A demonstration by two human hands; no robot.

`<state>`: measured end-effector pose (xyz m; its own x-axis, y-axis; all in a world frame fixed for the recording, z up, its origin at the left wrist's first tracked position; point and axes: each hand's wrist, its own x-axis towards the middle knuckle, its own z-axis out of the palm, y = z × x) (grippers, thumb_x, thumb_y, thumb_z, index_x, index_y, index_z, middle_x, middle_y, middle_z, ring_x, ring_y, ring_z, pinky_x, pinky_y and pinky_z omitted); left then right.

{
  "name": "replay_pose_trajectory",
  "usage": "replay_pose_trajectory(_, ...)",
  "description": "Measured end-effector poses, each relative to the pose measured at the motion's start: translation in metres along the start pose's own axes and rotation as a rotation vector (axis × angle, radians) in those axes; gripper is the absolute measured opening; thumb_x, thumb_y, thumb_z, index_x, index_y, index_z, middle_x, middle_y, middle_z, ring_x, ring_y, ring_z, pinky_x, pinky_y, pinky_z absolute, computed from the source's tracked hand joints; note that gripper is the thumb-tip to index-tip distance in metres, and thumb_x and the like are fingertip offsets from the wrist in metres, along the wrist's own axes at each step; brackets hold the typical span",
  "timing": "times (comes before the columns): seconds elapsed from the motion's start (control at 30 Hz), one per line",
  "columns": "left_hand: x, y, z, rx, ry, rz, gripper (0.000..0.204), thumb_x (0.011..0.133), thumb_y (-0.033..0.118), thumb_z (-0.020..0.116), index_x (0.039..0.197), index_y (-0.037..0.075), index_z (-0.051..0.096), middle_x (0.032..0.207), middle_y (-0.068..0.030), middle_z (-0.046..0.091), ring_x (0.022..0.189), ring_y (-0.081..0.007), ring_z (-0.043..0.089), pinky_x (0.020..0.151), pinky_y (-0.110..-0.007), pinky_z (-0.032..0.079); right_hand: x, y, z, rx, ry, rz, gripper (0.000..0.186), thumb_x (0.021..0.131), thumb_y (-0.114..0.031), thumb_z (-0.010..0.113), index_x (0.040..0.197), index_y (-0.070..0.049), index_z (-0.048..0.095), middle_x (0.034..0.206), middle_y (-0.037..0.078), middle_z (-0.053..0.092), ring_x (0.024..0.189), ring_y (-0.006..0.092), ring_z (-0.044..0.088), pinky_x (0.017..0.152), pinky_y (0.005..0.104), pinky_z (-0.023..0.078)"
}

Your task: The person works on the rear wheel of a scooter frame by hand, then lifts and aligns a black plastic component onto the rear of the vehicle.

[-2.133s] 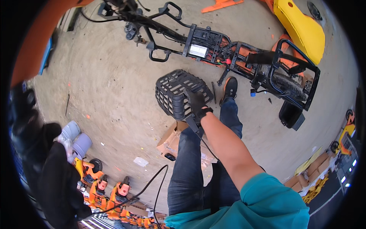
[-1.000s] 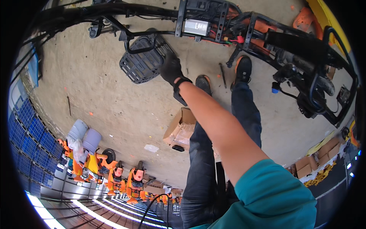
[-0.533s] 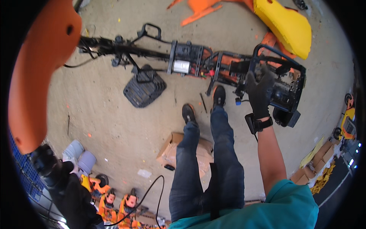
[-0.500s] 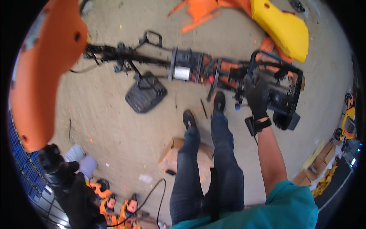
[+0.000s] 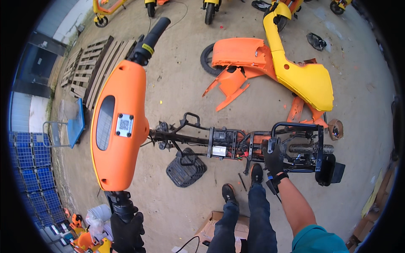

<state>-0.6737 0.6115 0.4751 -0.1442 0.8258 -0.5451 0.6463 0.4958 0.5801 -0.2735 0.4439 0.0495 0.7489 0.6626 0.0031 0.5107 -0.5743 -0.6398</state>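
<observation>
A stripped scooter lies across the middle, its black metal frame (image 5: 177, 140) running left to right with exposed parts. At its left end stands the orange handlebar cover (image 5: 126, 126), with a dark display window and a far black handlebar grip (image 5: 157, 36). My left hand (image 5: 126, 232), in a black glove, is closed round the near end of the handlebar. My right hand (image 5: 273, 159), also gloved, is closed on the left end of the black tubular rear rack (image 5: 295, 125); its fingertips are partly hidden. A rear tyre (image 5: 308, 148) shows inside the rack.
Orange body panels (image 5: 238, 52) and a yellow panel (image 5: 306, 84) lie beyond the frame. A black plastic footboard (image 5: 185, 168) is below it. Cardboard (image 5: 206, 230) lies by my feet. Wooden pallets (image 5: 90, 67) and a blue cart (image 5: 76, 122) stand left. Several scooters (image 5: 209, 10) are parked far off.
My view has tilted up and shifted left, showing more of the far floor. Both hands stay on the scooter: the left at the handlebar, the right at the rear rack.
</observation>
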Motion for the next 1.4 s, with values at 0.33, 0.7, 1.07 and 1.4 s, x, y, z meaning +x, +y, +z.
replay_pose_trajectory(0.33, -0.004, 0.006, -0.002, 0.116, -0.038, 0.016, 0.023, 0.086, 0.016, 0.068, 0.106, 0.004, 0.062, 0.06, 0.0009, 0.053, 0.044, -0.0084, 0.048, 0.037, -0.024, 0.035, -0.004, -0.026, -0.041, -0.256, -0.357, 0.345, 0.045, 0.079, -0.038, 0.066, 0.108, -0.004, 0.06, 0.092, 0.023, 0.068, 0.09, 0.0411, 0.065, 0.079, 0.0498, 0.052)
replay_pose_trajectory(0.7, 0.0, -0.001, 0.0, -0.001, -0.035, -0.005, 0.017, 0.085, 0.011, 0.07, 0.098, 0.006, 0.061, 0.061, 0.0012, 0.053, 0.046, -0.0088, 0.049, 0.042, -0.023, 0.037, -0.003, -0.048, -0.043, -0.374, -0.226, 0.327, 0.034, 0.082, -0.039, 0.062, 0.095, -0.007, 0.066, 0.08, 0.019, 0.068, 0.077, 0.039, 0.066, 0.069, 0.051, 0.052)
replay_pose_trajectory(1.07, -0.009, -0.011, -0.002, 0.048, 0.021, -0.019, 0.024, 0.085, 0.007, 0.067, 0.107, -0.001, 0.06, 0.063, -0.0002, 0.056, 0.046, -0.0071, 0.049, 0.042, -0.023, 0.036, -0.008, -0.036, -0.038, -0.394, -0.212, 0.217, 0.031, 0.087, -0.035, 0.058, 0.093, -0.005, 0.06, 0.084, 0.017, 0.068, 0.08, 0.0375, 0.067, 0.064, 0.0467, 0.052)
replay_pose_trajectory(1.4, -0.015, -0.012, 0.001, 0.009, 0.031, 0.006, 0.029, 0.085, 0.01, 0.068, 0.111, 0.0, 0.06, 0.068, -0.0005, 0.057, 0.05, -0.007, 0.05, 0.045, -0.022, 0.04, -0.001, -0.064, -0.051, -0.379, -0.423, 0.401, 0.049, 0.089, -0.048, 0.047, 0.115, -0.008, 0.062, 0.107, 0.022, 0.066, 0.102, 0.0418, 0.061, 0.086, 0.0501, 0.048)
